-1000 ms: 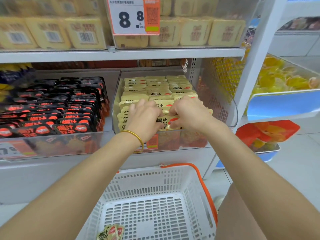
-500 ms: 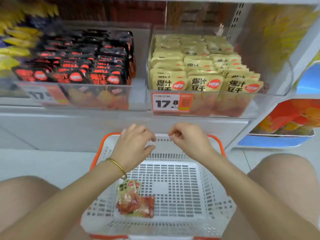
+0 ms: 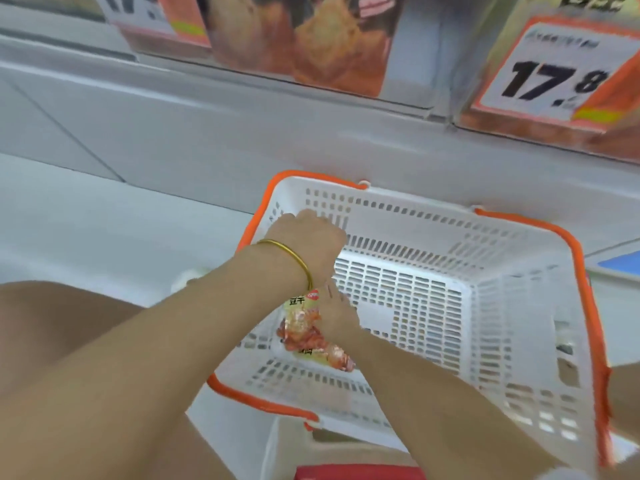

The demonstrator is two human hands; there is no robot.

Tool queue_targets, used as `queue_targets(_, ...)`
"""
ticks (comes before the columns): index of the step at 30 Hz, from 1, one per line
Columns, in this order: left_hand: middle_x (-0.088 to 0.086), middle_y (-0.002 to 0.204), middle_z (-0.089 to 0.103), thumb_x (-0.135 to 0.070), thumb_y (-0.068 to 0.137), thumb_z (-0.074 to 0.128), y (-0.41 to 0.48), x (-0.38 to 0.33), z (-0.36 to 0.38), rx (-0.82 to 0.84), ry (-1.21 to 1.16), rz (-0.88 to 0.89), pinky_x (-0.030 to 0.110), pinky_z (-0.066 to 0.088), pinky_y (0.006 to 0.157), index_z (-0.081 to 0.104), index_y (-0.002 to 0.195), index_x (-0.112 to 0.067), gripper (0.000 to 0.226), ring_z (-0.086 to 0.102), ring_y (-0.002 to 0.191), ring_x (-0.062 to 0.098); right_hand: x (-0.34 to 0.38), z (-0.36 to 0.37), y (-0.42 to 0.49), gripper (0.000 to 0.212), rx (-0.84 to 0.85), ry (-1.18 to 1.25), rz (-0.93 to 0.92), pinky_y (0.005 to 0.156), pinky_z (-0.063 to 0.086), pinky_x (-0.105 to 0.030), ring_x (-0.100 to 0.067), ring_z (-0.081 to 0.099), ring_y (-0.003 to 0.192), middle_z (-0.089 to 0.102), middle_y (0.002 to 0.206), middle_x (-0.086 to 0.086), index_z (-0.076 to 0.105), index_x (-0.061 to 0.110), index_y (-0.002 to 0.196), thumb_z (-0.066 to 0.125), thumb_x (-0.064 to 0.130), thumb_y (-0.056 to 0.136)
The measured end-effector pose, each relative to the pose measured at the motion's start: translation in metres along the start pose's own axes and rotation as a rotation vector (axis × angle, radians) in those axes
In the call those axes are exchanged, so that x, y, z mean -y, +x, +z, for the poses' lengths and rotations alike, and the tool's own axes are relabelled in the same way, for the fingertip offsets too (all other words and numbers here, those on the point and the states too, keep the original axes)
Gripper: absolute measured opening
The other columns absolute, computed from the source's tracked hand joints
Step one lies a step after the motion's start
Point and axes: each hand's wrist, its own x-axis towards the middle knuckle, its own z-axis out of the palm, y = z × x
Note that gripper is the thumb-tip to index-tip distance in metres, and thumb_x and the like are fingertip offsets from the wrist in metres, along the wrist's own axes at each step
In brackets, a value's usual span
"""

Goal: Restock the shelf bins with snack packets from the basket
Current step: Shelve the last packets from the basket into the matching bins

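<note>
1. Pale shop floor (image 3: 86, 216) and the grey-white base of the shelf unit (image 3: 242, 133) lie behind everything, both blurred.
2. Fingers of my right hand (image 3: 335, 317) reach down onto the snack packets (image 3: 301, 329). My left wrist crosses over their tips, so I cannot tell whether they pinch the packets or only touch them.
3. My left hand (image 3: 306, 237) hangs just above, knuckles up, its fingers folded down and away from me. I cannot tell whether they hold anything.
4. A gold bangle (image 3: 294, 254) circles the left wrist.
5. The packets are yellow at the top with reddish contents. They lie on the basket's bottom, close to its left wall.
6. The basket (image 3: 519, 271) is white slotted plastic with orange handles (image 3: 585, 289) folded down along its rim, and it sits just in front of the shelf base.
7. My bare knee (image 3: 52, 334) shows to the left of the basket, and the edge of something red (image 3: 360, 472) shows at the very bottom.
8. Higher up, a clear shelf bin (image 3: 329, 46) has packets pressed against its front. A price tag reading 17.8 (image 3: 550, 81) hangs to the right, and a second tag (image 3: 145, 12) is cut off at the top left.
</note>
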Motion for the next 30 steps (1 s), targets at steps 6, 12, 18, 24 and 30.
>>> queue_targets(6,0.004,0.119,0.055,-0.014,0.094,0.050,0.007,0.003,0.003,-0.036,-0.035,-0.043,0.031,0.029,0.079,0.054,0.120,-0.018,0.027,0.044,0.114,0.024,0.013,0.007,0.012,0.061,-0.058,-0.193,-0.049,0.099,0.041,-0.042,-0.030,0.035,0.129,0.035,0.143,-0.009,0.029,0.011,0.141,0.061,0.021,0.090)
queue_targets(12,0.006,0.121,0.055,-0.014,0.094,0.048,0.015,-0.001,0.004,0.004,-0.038,-0.043,0.032,0.035,0.082,0.053,0.121,-0.017,0.027,0.046,0.114,0.025,0.001,-0.010,0.008,0.020,-0.002,0.173,-0.045,0.058,0.034,-0.023,-0.015,0.047,0.069,0.049,0.082,-0.006,0.049,0.012,0.075,0.063,0.011,0.088)
queue_targets(18,0.007,0.117,0.058,-0.018,0.093,0.052,0.020,-0.016,0.006,0.135,-0.103,-0.015,0.036,0.049,0.086,0.052,0.123,-0.013,0.030,0.054,0.107,0.025,-0.034,-0.113,-0.055,0.016,-0.003,0.504,-0.186,0.068,0.041,-0.030,-0.021,0.047,0.076,0.046,0.074,0.003,0.050,0.011,0.081,0.063,0.005,0.087)
queue_targets(24,0.003,0.104,0.061,-0.019,0.090,0.056,0.022,-0.064,-0.065,0.008,-0.392,0.093,0.030,0.045,0.080,0.057,0.104,-0.015,0.015,0.057,0.098,0.022,-0.079,-0.227,-0.166,0.025,-0.178,0.705,-0.202,0.053,0.051,-0.020,-0.007,0.059,0.060,0.050,0.079,-0.001,0.048,0.018,0.078,0.055,-0.002,0.091)
queue_targets(30,-0.001,0.074,0.048,-0.018,0.093,0.052,0.019,-0.138,-0.193,-0.253,-0.360,0.314,0.027,0.031,0.061,0.048,0.074,-0.016,0.020,0.048,0.068,0.016,-0.124,-0.314,-0.272,0.023,-0.612,0.725,-0.242,0.052,0.051,-0.021,-0.004,0.059,0.058,0.051,0.075,-0.005,0.049,0.018,0.084,0.053,-0.003,0.092)
